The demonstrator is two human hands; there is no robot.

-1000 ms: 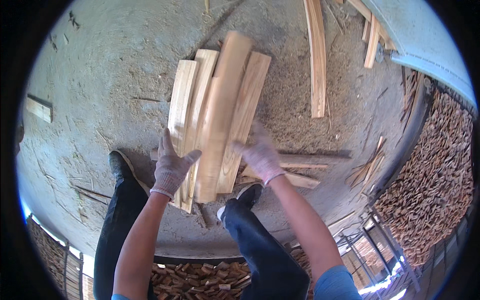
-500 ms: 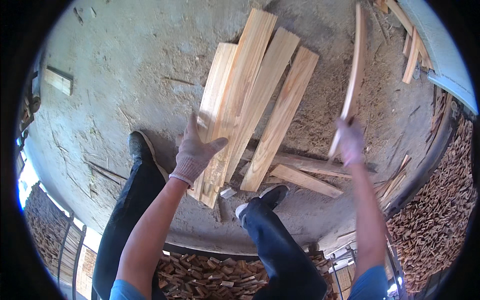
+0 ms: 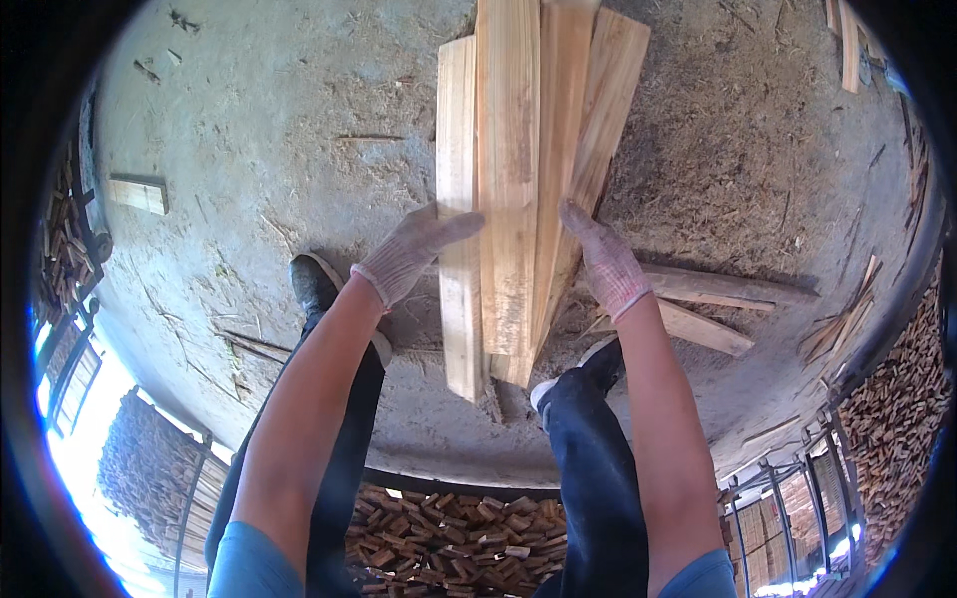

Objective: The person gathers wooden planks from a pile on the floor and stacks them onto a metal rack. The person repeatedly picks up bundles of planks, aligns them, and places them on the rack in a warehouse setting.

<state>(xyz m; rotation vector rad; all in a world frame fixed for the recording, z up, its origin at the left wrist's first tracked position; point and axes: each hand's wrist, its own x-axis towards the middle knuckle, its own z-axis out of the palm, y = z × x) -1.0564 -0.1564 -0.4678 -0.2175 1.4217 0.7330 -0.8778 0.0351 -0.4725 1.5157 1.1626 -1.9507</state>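
A bundle of long, pale wooden boards point(image 3: 508, 179) lies between my hands, overlapping and fanned slightly apart at the far end. My left hand point(image 3: 414, 249), in a knitted glove, grips the left side, thumb across the top of the leftmost board point(image 3: 459, 309) and fingers hidden by the wood. On the opposite side my gloved right hand point(image 3: 608, 261) presses against the edge of the rightmost board point(image 3: 608, 100); its fingers are partly hidden under the bundle. The near ends of the boards are uneven.
Loose planks point(image 3: 718, 289) lie on the dusty concrete floor point(image 3: 279, 149) at right, beyond my right shoe point(image 3: 603, 364). A short wood block point(image 3: 138, 194) rests far left. Thin offcuts point(image 3: 847, 309) lie far right. Piles of wood pieces point(image 3: 459, 538) fill the area behind my legs.
My right hand has come left from the separate strip it held to the boards' right side. The spread boards are now drawn closer together and stand straighter in view. The view has shifted.
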